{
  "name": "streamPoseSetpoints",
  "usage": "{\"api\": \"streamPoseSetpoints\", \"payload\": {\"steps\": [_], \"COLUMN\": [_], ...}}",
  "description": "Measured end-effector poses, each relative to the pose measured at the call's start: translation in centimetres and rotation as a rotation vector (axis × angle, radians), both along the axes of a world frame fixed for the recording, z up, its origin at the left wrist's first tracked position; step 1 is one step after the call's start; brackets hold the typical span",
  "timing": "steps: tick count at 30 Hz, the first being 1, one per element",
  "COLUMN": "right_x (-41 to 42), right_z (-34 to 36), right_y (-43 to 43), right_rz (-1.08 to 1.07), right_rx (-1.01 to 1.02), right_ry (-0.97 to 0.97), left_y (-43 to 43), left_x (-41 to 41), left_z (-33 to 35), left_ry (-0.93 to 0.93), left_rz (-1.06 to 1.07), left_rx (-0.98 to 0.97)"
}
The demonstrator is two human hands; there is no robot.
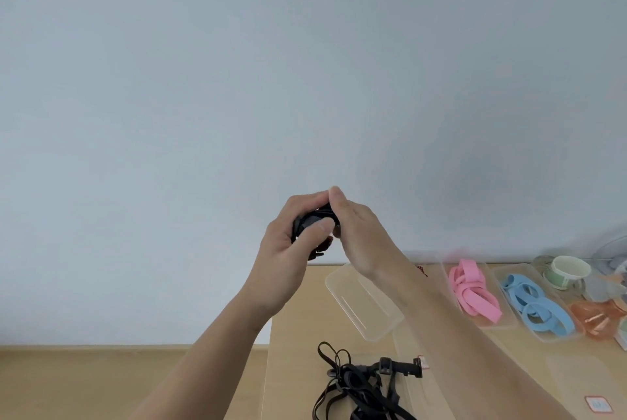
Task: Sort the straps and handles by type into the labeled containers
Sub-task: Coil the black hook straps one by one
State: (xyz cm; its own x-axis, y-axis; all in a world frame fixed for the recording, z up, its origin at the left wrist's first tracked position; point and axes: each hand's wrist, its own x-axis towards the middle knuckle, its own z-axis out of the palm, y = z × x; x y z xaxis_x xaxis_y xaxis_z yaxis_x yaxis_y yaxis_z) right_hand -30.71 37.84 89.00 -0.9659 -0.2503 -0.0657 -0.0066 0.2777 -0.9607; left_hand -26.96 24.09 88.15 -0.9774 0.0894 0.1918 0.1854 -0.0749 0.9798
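I see a black strap piece (312, 221) held up in front of the wall, well above the bench (295, 352). My left hand (285, 250) curls round it from below, thumb pressed on its face; my right hand (359, 233) pinches its top edge from the other side. Beneath them on the bench lies a clear container (364, 307), tilted. Nearer me is a tangled pile of black straps (356, 385). To the right, pink straps (471, 287) and blue straps (532, 301) lie in separate trays.
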Motion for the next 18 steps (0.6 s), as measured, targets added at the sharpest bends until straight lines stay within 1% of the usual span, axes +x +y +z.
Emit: {"api": "streamPoseSetpoints", "payload": {"steps": [1,5,9,13,16,18], "right_x": [0.0,0.1,-0.1,-0.4,-0.4,-0.4], "right_z": [-0.1,-0.5,-0.3,-0.9,-1.6,-2.2], "right_y": [0.1,0.2,0.7,1.6,2.3,2.7], "right_rz": [0.000,-0.058,-0.113,-0.097,-0.096,-0.117], "right_rx": [-0.028,0.016,-0.105,-0.115,-0.249,-0.338], "right_ry": [-0.005,0.017,-0.068,-0.129,-0.224,-0.287], "left_y": [-0.1,-0.5,-1.4,-1.6,-1.5,-1.4], "left_x": [-0.1,-0.4,-0.9,-1.2,-1.7,-2.3], "left_z": [0.0,-0.7,-1.8,-1.8,-1.9,-2.5], "left_ry": [0.022,0.169,0.305,0.427,0.443,0.382], "left_rz": [0.000,0.039,0.105,0.082,0.030,-0.004], "left_rx": [-0.021,-0.168,-0.399,-0.564,-0.629,-0.620]}}
